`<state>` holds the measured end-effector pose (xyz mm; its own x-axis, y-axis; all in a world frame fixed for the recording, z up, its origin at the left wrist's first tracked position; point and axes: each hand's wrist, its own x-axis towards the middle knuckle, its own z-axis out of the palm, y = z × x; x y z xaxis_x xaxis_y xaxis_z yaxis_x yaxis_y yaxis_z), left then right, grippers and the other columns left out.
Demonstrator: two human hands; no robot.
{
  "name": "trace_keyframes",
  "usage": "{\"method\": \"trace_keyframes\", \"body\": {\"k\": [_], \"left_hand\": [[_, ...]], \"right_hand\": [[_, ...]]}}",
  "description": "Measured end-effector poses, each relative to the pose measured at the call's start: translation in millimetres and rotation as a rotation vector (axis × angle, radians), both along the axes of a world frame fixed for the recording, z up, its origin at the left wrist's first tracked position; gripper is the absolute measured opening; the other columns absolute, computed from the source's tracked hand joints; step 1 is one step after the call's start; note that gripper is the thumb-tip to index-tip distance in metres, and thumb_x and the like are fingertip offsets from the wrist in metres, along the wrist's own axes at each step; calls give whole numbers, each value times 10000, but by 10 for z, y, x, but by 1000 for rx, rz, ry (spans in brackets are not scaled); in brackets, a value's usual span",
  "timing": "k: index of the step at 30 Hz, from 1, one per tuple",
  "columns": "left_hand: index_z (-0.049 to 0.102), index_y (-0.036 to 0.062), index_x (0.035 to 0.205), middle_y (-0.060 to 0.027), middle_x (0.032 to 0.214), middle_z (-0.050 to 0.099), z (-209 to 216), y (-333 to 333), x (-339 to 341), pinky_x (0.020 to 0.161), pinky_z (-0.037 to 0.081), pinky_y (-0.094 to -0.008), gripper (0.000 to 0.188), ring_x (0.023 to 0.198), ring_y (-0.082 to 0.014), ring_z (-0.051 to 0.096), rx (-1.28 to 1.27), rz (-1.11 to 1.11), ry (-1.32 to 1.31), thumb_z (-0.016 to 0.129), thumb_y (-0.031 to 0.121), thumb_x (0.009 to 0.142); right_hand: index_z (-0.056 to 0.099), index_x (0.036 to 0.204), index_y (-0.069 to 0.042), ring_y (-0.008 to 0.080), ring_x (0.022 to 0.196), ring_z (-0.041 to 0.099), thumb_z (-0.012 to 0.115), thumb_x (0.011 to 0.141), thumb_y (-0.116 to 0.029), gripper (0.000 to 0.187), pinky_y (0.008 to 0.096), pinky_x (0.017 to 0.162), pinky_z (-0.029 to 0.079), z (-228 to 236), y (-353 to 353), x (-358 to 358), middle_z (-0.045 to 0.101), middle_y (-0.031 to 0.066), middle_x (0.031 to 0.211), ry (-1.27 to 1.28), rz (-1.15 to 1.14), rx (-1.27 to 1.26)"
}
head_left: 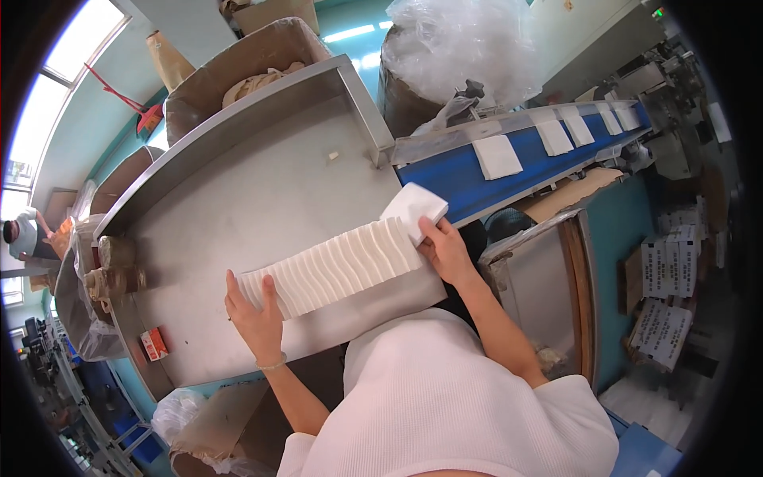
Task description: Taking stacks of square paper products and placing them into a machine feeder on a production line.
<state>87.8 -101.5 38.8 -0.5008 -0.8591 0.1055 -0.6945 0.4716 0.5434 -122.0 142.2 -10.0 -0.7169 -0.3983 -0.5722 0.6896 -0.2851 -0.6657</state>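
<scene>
A long row of folded white napkins (342, 268) lies on the metal table (230, 191), packed on edge and running from lower left to upper right. My left hand (256, 312) is at the row's left end, with thumb and fingers apart and resting against it. At the other end, my right hand (447, 248) pinches a square white napkin bundle (415, 208) by its right edge. The bundle is tilted and touches the end of the row. Whether it is one napkin or several cannot be seen.
A blue conveyor belt (469, 184) with several white napkin packs (497, 157) runs to the upper right. Raised metal rims (230, 103) edge the table. A small red box (154, 343) sits at the left corner. Cardboard boxes and a bulging plastic bag (469, 48) stand behind. Another person (32, 234) is far left.
</scene>
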Motion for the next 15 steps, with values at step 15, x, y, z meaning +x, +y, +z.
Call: {"method": "trace_keyframes", "body": {"k": [15], "left_hand": [[395, -35, 1417, -281, 1267, 506, -87, 72, -16, 1001, 398, -480, 708, 1173, -425, 498, -63, -21, 40, 662, 394, 920]], "right_hand": [[533, 1308, -14, 163, 1072, 626, 555, 1000, -240, 382, 332, 896, 523, 3, 153, 67, 644, 63, 1191, -111, 636, 17]]}}
